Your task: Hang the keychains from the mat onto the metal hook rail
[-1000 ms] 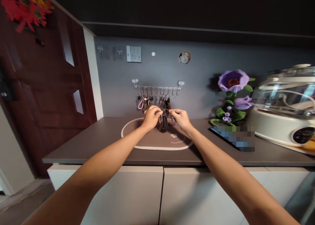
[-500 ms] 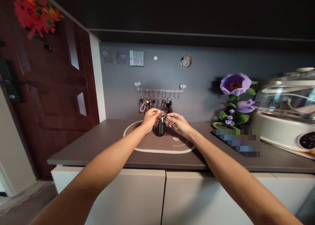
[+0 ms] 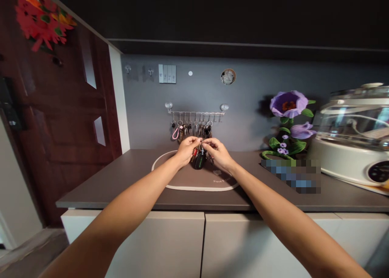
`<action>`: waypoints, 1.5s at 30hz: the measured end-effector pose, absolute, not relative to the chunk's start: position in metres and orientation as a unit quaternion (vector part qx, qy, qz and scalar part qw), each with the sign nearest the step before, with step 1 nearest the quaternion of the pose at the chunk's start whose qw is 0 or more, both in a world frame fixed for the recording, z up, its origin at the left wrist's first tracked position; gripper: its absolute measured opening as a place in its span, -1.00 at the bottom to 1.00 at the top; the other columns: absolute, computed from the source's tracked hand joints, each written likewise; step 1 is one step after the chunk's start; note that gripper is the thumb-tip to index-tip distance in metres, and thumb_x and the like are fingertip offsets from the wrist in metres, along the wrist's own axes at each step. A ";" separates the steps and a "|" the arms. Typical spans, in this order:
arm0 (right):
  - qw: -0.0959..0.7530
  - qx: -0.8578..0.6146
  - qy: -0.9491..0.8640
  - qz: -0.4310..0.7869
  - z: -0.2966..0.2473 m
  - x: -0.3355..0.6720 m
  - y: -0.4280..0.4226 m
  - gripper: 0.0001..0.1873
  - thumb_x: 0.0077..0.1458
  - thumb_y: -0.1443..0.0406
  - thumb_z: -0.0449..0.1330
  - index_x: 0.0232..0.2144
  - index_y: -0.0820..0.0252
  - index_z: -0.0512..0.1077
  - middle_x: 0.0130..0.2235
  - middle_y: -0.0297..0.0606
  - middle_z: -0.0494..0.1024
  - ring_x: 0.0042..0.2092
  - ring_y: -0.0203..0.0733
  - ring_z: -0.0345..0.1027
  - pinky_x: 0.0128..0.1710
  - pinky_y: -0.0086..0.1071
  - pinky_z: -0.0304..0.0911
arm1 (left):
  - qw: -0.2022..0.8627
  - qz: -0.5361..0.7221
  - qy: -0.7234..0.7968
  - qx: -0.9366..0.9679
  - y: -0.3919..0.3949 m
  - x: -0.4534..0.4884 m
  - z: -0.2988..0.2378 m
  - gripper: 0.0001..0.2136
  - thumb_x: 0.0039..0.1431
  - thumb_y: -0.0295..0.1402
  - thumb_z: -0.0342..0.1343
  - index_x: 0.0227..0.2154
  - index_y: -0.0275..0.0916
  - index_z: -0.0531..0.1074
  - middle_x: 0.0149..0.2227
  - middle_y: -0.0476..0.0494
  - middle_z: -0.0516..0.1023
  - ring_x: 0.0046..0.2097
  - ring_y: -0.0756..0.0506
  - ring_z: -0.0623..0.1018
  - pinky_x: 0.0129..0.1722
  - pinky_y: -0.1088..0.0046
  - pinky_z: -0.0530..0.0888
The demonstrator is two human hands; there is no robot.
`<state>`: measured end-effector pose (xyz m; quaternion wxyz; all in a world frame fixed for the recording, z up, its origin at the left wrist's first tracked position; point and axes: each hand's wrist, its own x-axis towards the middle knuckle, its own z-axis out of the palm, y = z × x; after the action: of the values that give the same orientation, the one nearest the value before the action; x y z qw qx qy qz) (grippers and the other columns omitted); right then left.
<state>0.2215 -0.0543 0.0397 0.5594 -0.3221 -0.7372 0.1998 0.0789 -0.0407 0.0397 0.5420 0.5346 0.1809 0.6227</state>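
Above an oval brown mat (image 3: 179, 180), my left hand (image 3: 187, 150) and my right hand (image 3: 219, 153) meet at a bunch of keys (image 3: 200, 158). The fingers of both hands pinch the top of the bunch, where its metal ring partly shows. A black key fob with green lettering hangs below the fingertips, a small red piece beside it. Some of the keys are hidden behind my right fingers. Just behind, a clear hook rail (image 3: 196, 113) on the wall carries several key sets, one with a pink loop (image 3: 175, 133).
The dark countertop (image 3: 100, 176) runs above white cabinet doors (image 3: 164, 237). To the right stand a purple fabric flower (image 3: 288, 104), a blurred-out flat item (image 3: 291, 176) and a clear-lidded white appliance (image 3: 349, 156). A dark shelf (image 3: 231, 18) overhangs; a red-brown door (image 3: 69, 128) is at left.
My right hand has closed in toward my left, its fingertips now at the top of the bunch. The keys that fanned out under it hang lower, and the black fob has tilted.
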 end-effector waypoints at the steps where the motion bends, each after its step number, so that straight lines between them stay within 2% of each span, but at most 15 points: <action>1: 0.563 -0.318 -0.737 0.194 0.039 0.221 -0.053 -0.77 -0.08 0.16 0.13 -0.34 0.13 0.41 -0.32 -0.30 0.42 -0.28 -0.26 0.26 -0.24 -0.36 0.18 | 0.542 0.620 0.182 0.537 -0.041 0.079 0.040 -0.72 -0.21 -0.27 0.26 -0.45 -0.33 0.36 -0.39 -0.07 0.49 -0.39 0.05 0.45 -0.34 0.52 0.37; 8: 0.591 -0.310 -0.722 0.183 0.036 0.217 -0.048 -0.74 -0.09 0.11 0.14 -0.40 0.16 0.41 -0.36 -0.28 0.44 -0.32 -0.24 0.26 -0.27 -0.35 0.17 | 0.513 0.614 0.193 0.568 -0.043 0.079 0.039 -0.71 -0.17 -0.23 0.23 -0.41 -0.32 0.38 -0.41 -0.06 0.46 -0.39 0.05 0.43 -0.32 0.51 0.35; 15: 0.608 -0.317 -0.699 0.204 0.047 0.214 -0.062 -0.73 -0.08 0.09 0.11 -0.46 0.19 0.36 -0.43 -0.32 0.39 -0.37 -0.28 0.23 -0.33 -0.39 0.15 | 0.446 0.582 0.202 0.650 -0.044 0.074 0.040 -0.69 -0.11 -0.29 0.19 -0.28 -0.30 0.36 -0.25 -0.16 0.47 -0.19 -0.05 0.46 -0.13 0.35 0.35; 20: 0.618 -0.326 -0.684 0.207 0.055 0.221 -0.058 -0.73 -0.06 0.10 0.10 -0.45 0.19 0.31 -0.43 -0.35 0.36 -0.40 -0.32 0.20 -0.33 -0.41 0.14 | 0.384 0.590 0.210 0.679 -0.037 0.073 0.032 -0.62 -0.09 -0.36 0.17 -0.16 -0.27 0.30 -0.07 -0.25 0.39 -0.03 -0.10 0.39 -0.03 0.29 0.31; 22: 0.622 -0.327 -0.682 0.202 0.059 0.227 -0.052 -0.73 -0.06 0.08 0.09 -0.44 0.18 0.30 -0.43 -0.35 0.35 -0.40 -0.32 0.20 -0.32 -0.41 0.14 | 0.329 0.605 0.245 0.682 -0.033 0.072 0.026 -0.63 -0.08 -0.34 0.16 -0.15 -0.28 0.31 -0.10 -0.25 0.40 -0.07 -0.09 0.41 -0.02 0.28 0.31; 28: 0.655 -0.359 -0.638 0.190 0.075 0.243 -0.030 -0.69 -0.08 0.05 0.08 -0.43 0.18 0.27 -0.46 -0.36 0.35 -0.41 -0.31 0.20 -0.32 -0.40 0.16 | 0.227 0.584 0.294 0.722 -0.029 0.067 0.014 -0.71 -0.01 -0.28 0.08 -0.21 -0.29 0.36 -0.25 -0.20 0.44 -0.27 -0.04 0.46 -0.18 0.36 0.39; 33: 0.688 -0.356 -0.611 0.165 0.088 0.254 -0.001 -0.70 -0.10 0.07 0.09 -0.45 0.20 0.28 -0.45 -0.36 0.34 -0.41 -0.33 0.18 -0.32 -0.42 0.14 | 0.150 0.563 0.304 0.754 -0.029 0.065 0.012 -0.72 0.05 -0.24 0.01 -0.21 -0.29 0.36 -0.30 -0.18 0.44 -0.31 -0.03 0.44 -0.26 0.40 0.39; 45: 0.690 -0.424 -0.565 0.158 0.102 0.261 0.040 -0.76 -0.12 0.14 0.04 -0.52 0.21 0.26 -0.55 -0.39 0.30 -0.50 -0.36 0.09 -0.42 -0.43 0.09 | 0.113 0.539 0.316 0.772 -0.023 0.063 0.007 -0.72 0.08 -0.21 -0.04 -0.21 -0.24 0.37 -0.30 -0.15 0.45 -0.31 -0.05 0.43 -0.25 0.39 0.35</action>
<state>0.2612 0.0404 0.1019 0.6900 -0.4238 -0.5651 0.1577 0.0628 -0.0231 0.0075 0.1132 0.7722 0.3160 0.5394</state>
